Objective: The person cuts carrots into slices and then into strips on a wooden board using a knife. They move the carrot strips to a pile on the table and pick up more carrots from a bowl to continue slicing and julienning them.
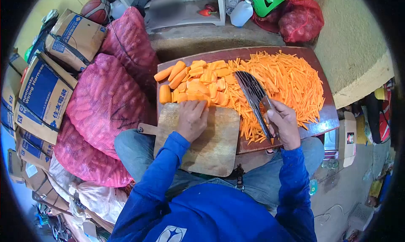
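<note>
My left hand (pixel 193 117) rests at the far edge of a wooden cutting board (pixel 213 142), its fingers curled onto some orange carrot slices (pixel 198 89). The fingertips are partly hidden among the slices. My right hand (pixel 283 123) grips a knife (pixel 252 92) with a broad, dark, streaked blade, held tilted above the carrot strips. A large heap of thin carrot strips (pixel 291 83) covers the right part of the reddish-brown table (pixel 333 123). Whole peeled carrots (pixel 174 74) lie at the table's left end. The board sits across my lap, against the table's near edge.
Pink mesh sacks (pixel 107 102) bulge on the left, beside stacked cardboard boxes (pixel 42 96). Behind the table are a low shelf (pixel 185 14), a plastic jug (pixel 241 14), a green helmet (pixel 263 0) and a red net bag (pixel 301 22). A wall (pixel 358 47) stands at the right.
</note>
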